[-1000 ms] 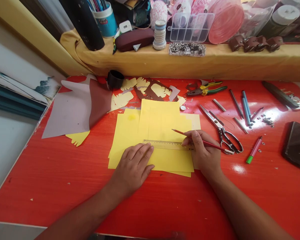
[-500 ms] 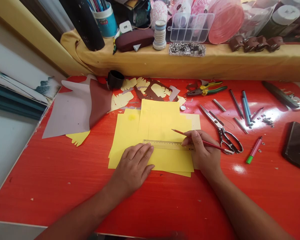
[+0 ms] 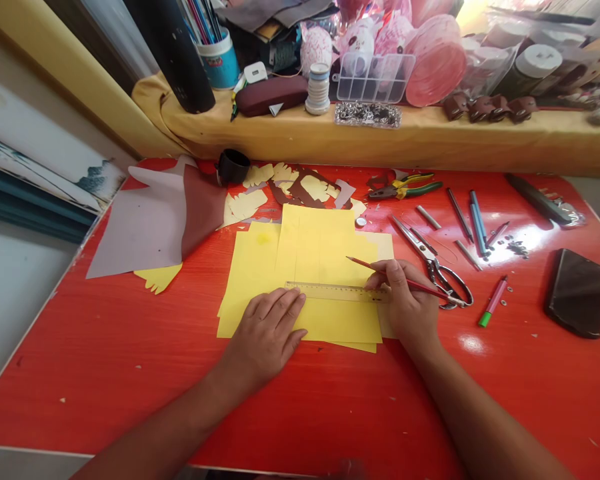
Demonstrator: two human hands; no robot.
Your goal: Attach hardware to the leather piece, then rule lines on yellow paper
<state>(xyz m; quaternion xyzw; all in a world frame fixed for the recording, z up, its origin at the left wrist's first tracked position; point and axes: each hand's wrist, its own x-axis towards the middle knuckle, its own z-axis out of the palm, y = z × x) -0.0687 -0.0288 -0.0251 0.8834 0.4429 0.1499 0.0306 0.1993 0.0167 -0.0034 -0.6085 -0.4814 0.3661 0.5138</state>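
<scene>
Several yellow paper sheets [image 3: 310,253] lie stacked on the red table [image 3: 130,360]. A clear ruler [image 3: 335,291] lies across them. My left hand [image 3: 267,333] rests flat with fingers spread on the paper, its fingertips on the ruler's left end. My right hand [image 3: 405,300] is closed on a red pencil [image 3: 370,267] at the ruler's right end. The pencil's tip points left over the paper, above the ruler.
Scissors [image 3: 433,263], pliers [image 3: 403,189], pens [image 3: 475,213] and a pink marker [image 3: 493,301] lie to the right. A dark phone [image 3: 576,292] sits far right. Grey and brown sheets [image 3: 150,220] and paper scraps [image 3: 300,185] lie behind. A cluttered yellow shelf [image 3: 430,137] runs along the back.
The view has tilted up and shifted slightly. Both hands, the ruler and the pencil keep their places on the paper.
</scene>
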